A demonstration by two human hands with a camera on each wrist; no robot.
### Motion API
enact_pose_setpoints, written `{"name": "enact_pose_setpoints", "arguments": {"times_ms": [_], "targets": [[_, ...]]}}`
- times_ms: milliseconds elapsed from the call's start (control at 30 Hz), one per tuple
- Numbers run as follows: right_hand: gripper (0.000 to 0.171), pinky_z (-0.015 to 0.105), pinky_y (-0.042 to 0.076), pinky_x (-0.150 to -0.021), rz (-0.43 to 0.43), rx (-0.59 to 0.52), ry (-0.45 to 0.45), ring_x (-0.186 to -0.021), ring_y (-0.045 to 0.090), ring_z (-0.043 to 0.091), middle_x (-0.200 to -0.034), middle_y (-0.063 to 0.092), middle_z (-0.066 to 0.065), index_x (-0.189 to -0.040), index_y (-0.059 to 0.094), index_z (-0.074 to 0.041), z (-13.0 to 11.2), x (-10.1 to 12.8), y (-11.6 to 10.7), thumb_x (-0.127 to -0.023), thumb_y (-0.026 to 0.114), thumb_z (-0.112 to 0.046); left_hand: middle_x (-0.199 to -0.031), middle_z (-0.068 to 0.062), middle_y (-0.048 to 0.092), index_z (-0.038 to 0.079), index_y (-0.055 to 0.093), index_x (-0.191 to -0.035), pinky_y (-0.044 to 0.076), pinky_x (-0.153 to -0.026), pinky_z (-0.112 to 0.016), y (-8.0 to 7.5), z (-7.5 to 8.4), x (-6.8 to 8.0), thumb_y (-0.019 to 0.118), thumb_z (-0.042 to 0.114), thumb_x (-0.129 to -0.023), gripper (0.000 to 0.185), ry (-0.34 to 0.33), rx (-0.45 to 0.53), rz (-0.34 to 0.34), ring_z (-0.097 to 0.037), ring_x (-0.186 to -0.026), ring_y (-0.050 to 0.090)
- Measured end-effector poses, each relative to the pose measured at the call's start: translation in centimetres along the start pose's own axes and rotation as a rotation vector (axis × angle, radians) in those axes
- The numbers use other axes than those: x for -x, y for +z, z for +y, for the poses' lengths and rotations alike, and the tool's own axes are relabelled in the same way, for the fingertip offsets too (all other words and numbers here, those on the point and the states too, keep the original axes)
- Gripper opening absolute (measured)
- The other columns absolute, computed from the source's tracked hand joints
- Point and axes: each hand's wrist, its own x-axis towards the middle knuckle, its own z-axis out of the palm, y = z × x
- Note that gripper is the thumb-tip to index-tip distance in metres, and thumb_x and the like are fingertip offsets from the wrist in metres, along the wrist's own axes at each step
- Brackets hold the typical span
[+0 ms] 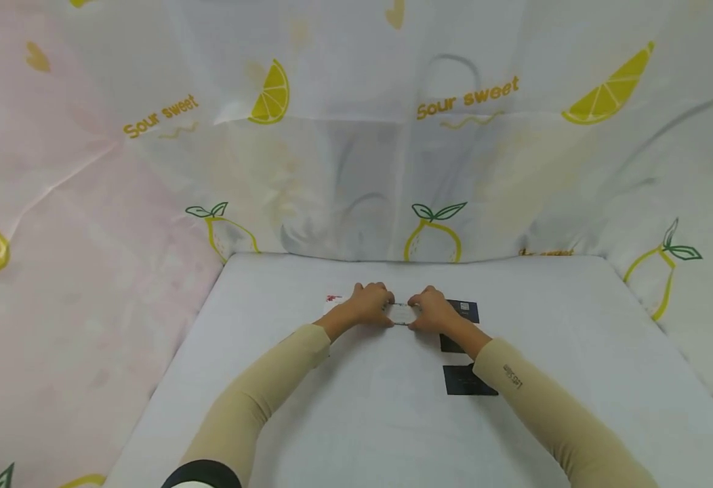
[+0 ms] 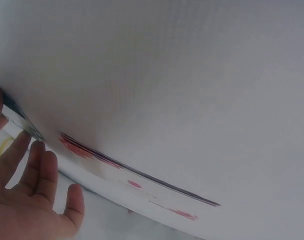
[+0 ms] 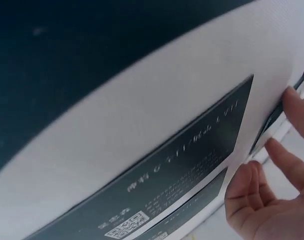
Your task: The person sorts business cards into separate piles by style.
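Both hands meet at the middle of the white table (image 1: 356, 420) and pinch a small pale stack of cards (image 1: 402, 314) from either end. My left hand (image 1: 373, 306) takes the left end, my right hand (image 1: 431, 310) the right end. In the left wrist view the thumb and fingers of the left hand (image 2: 9, 132) close on the stack's edge (image 2: 22, 121). In the right wrist view the right hand (image 3: 287, 131) has fingers above and below the stack's edge (image 3: 276, 117).
A white card with red print (image 1: 334, 299) (image 2: 142, 177) lies by the left hand. Three dark cards (image 1: 466, 310) (image 1: 451, 344) (image 1: 467, 380) lie under and beside the right forearm; one shows white text (image 3: 191, 165). Lemon-printed sheeting (image 1: 356, 135) walls the table.
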Motion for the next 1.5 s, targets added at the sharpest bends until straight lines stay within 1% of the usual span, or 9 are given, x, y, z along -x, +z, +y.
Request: {"name": "enact_pose_setpoints", "arguments": {"times_ms": [167,400,600,833,1100,1200,1267,1367,1500], "targets": [[0.054,0.037,0.046,-0.079,-0.017,-0.017,0.037,-0.092,0.052,0.024,-0.109,0.058,0.017,-0.122,0.066,0.000,0.2,-0.1,0.1,-0.076,0.085,-0.022,-0.118,-0.004,0.063,0.016,0.066,-0.126,0.036,-0.086,-0.042,-0.2,0.0,0.0,0.081,0.041,-0.080,0.054,-0.018,0.024,-0.023,-0.020,-0.103,0.054],[0.058,0.039,0.047,-0.083,-0.009,-0.063,0.085,-0.091,0.052,0.024,-0.110,0.056,0.017,-0.122,0.063,0.004,0.5,-0.3,0.2,-0.075,0.086,-0.023,-0.108,-0.003,0.063,0.013,0.066,-0.124,0.033,-0.082,-0.039,-0.4,-0.2,-0.1,0.083,0.040,-0.078,0.056,-0.037,0.061,-0.013,-0.018,-0.094,0.052],[0.059,0.038,0.047,-0.082,0.000,-0.018,0.110,-0.089,0.052,0.023,-0.107,0.057,0.016,-0.119,0.065,0.004,0.8,-0.4,0.4,-0.073,0.088,-0.026,-0.114,-0.003,0.063,0.015,0.068,-0.124,0.035,-0.085,-0.041,0.0,-0.4,-0.3,0.084,0.042,-0.077,0.057,-0.030,0.055,-0.003,-0.018,-0.098,0.053],[0.056,0.037,0.047,-0.079,-0.018,0.001,0.139,-0.087,0.051,0.023,-0.103,0.057,0.014,-0.114,0.066,0.005,0.4,-0.4,0.3,-0.074,0.088,-0.026,-0.119,-0.004,0.063,0.016,0.067,-0.126,0.035,-0.087,-0.042,0.2,-0.6,-0.5,0.084,0.042,-0.077,0.058,-0.027,0.069,-0.005,-0.019,-0.102,0.055],[0.059,0.038,0.048,-0.080,-0.007,0.010,0.155,-0.087,0.052,0.023,-0.104,0.059,0.015,-0.115,0.065,0.006,0.4,-0.4,0.6,-0.073,0.088,-0.028,-0.120,-0.005,0.063,0.016,0.067,-0.126,0.036,-0.086,-0.041,0.4,-0.7,-0.2,0.084,0.042,-0.077,0.058,-0.022,0.075,0.000,-0.020,-0.104,0.056],[0.064,0.040,0.048,-0.084,0.004,0.024,0.149,-0.090,0.053,0.024,-0.108,0.058,0.017,-0.117,0.064,0.006,0.6,-0.2,0.6,-0.072,0.088,-0.032,-0.124,-0.006,0.061,0.018,0.065,-0.130,0.036,-0.089,-0.043,0.2,-0.7,0.1,0.083,0.046,-0.077,0.063,-0.020,0.053,0.007,-0.022,-0.110,0.055],[0.068,0.042,0.048,-0.089,0.018,0.016,0.136,-0.097,0.054,0.027,-0.115,0.056,0.020,-0.121,0.062,0.006,0.7,0.1,0.3,-0.073,0.088,-0.035,-0.129,-0.007,0.059,0.019,0.061,-0.134,0.037,-0.093,-0.046,-0.1,-0.6,0.3,0.081,0.049,-0.077,0.068,-0.012,0.034,0.026,-0.024,-0.116,0.053],[0.074,0.046,0.047,-0.098,0.045,-0.018,0.119,-0.110,0.054,0.032,-0.126,0.053,0.023,-0.128,0.058,0.003,1.0,0.9,-0.5,-0.074,0.086,-0.039,-0.138,-0.007,0.052,0.021,0.054,-0.140,0.036,-0.097,-0.050,-0.6,-0.3,0.9,0.077,0.055,-0.079,0.074,0.000,0.007,0.072,-0.028,-0.127,0.047],[0.076,0.051,0.044,-0.102,0.078,-0.070,0.098,-0.120,0.051,0.037,-0.133,0.049,0.025,-0.134,0.054,0.001,1.7,2.2,-1.5,-0.076,0.085,-0.037,-0.150,-0.008,0.042,0.023,0.047,-0.145,0.032,-0.104,-0.054,-0.9,0.1,1.9,0.067,0.059,-0.086,0.072,0.034,0.012,0.109,-0.030,-0.140,0.037]]}}
